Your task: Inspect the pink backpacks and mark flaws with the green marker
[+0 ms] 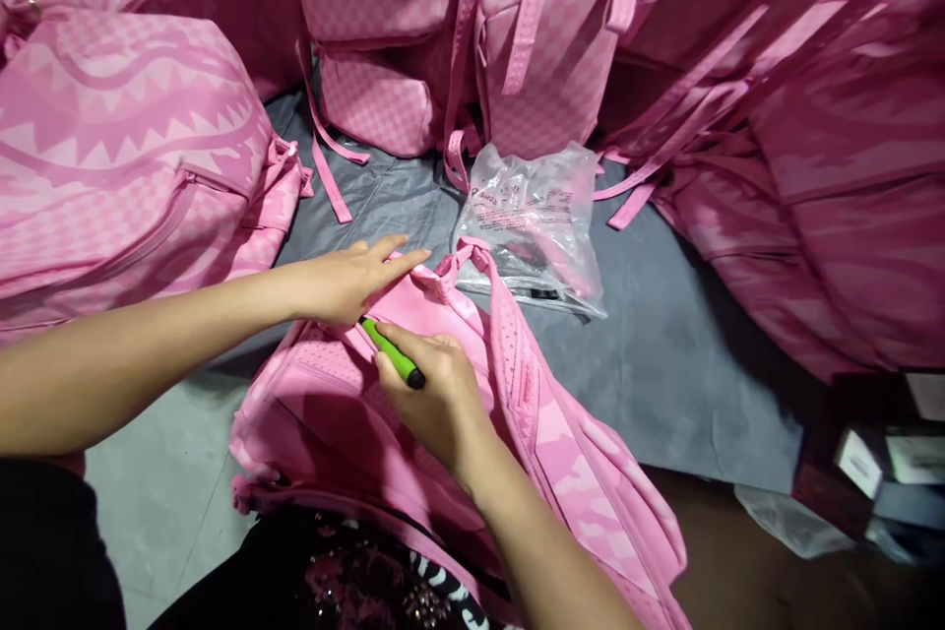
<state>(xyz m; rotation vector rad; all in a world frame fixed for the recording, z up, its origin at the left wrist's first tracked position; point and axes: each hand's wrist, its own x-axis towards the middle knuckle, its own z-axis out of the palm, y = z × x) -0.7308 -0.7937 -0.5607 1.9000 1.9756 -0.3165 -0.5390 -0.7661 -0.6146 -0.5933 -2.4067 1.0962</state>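
A pink backpack [424,413] lies across my lap and the table edge, its shoulder strap [517,364] running down the right side. My left hand [354,281] rests with fingers stretched over the top edge of the backpack; its thumb is hidden. Close below it, my right hand [435,389] grips a slim bright-green tool [391,352] with black ends. The tool's far tip touches or sits very near the fabric beside my left hand. Whether it is a marker or a cutter I cannot tell.
A clear plastic bag [532,226] with printing and something pink inside lies beyond the backpack on a dark grey sheet [650,335]. Several pink backpacks stand around: a camouflage one [125,138] left, a checkered one [546,59] behind. Small boxes [860,463] sit at right.
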